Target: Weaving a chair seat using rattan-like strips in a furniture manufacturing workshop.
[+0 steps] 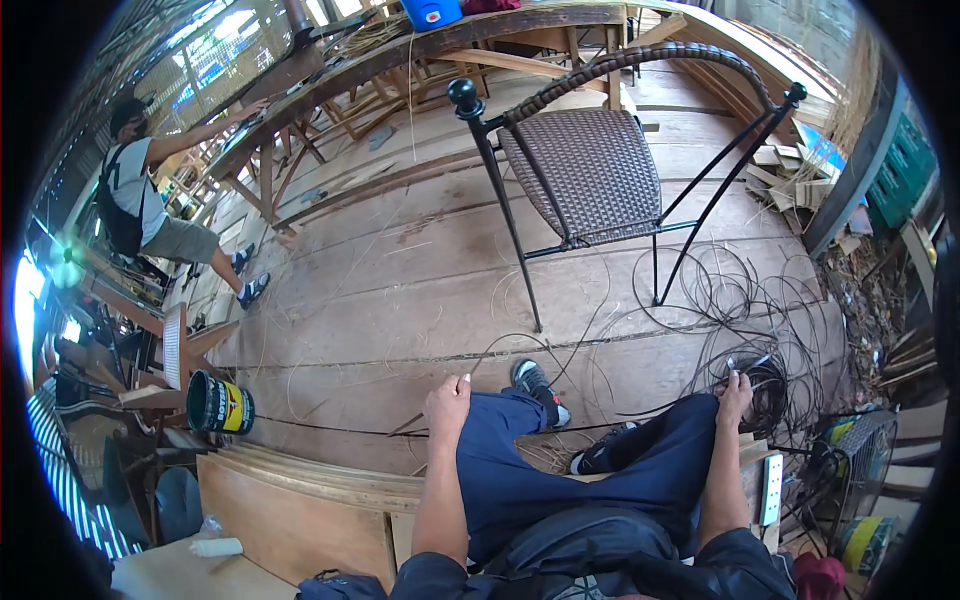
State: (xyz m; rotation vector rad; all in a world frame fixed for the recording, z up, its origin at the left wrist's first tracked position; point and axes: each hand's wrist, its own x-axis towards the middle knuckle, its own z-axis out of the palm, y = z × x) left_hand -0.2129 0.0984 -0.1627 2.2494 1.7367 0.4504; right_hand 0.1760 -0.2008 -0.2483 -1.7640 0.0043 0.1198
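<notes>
My left hand [448, 405] is closed in a fist above my left knee, around a thin dark strand [492, 350] that seems to pass through it and curves off over the floor. Over my right knee, my right hand [735, 398] is also closed, with a small pale tip showing at its fingers; what it holds is too small to name. Beside that hand lies a tangled coil of dark weaving strands [770, 385], its loops spreading toward the chair. Ahead stands a black metal-framed chair [585, 180] with a woven brown seat and wrapped back rail.
A long wooden workbench [330, 85] runs across the back, where another person [145, 190] reaches onto it. A dark bucket [220, 402] with a yellow label stands left. At right are a power strip [771, 490], a fan [865, 460] and stacked wood scraps [790, 185].
</notes>
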